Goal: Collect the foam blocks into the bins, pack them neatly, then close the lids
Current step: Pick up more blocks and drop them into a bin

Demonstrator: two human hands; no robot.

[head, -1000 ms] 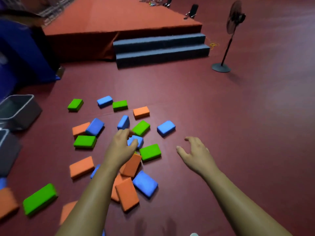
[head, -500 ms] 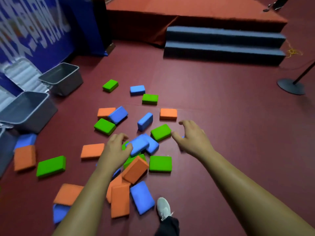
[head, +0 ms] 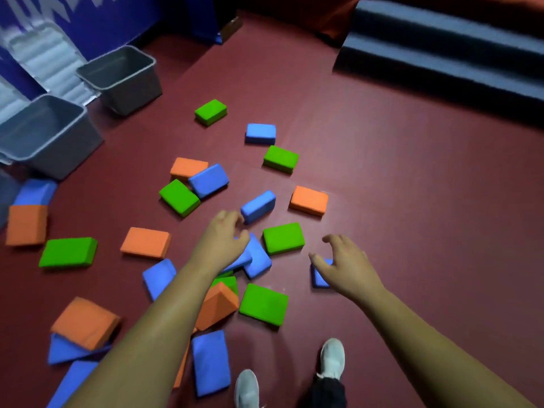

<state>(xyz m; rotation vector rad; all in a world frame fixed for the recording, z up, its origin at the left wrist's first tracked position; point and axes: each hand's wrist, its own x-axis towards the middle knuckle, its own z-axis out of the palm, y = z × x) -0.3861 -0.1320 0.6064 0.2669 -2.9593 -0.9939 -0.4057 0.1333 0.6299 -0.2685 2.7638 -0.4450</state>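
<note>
Left grip [head: 223,240] curls round a blue block [head: 241,261]; right grip [head: 347,265] spread wide above a second blue block [head: 319,279]; open floor [head: 412,216] reaches the steps [head: 441,54] rightward.

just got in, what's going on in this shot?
A person stands over blue, green and orange foam blocks scattered on the dark red floor. The left hand grips a blue foam block mid-pile; the right hand, fingers spread, reaches over another blue foam block. An open grey plastic bin and a second grey bin stand at the left; no blocks show inside.
</note>
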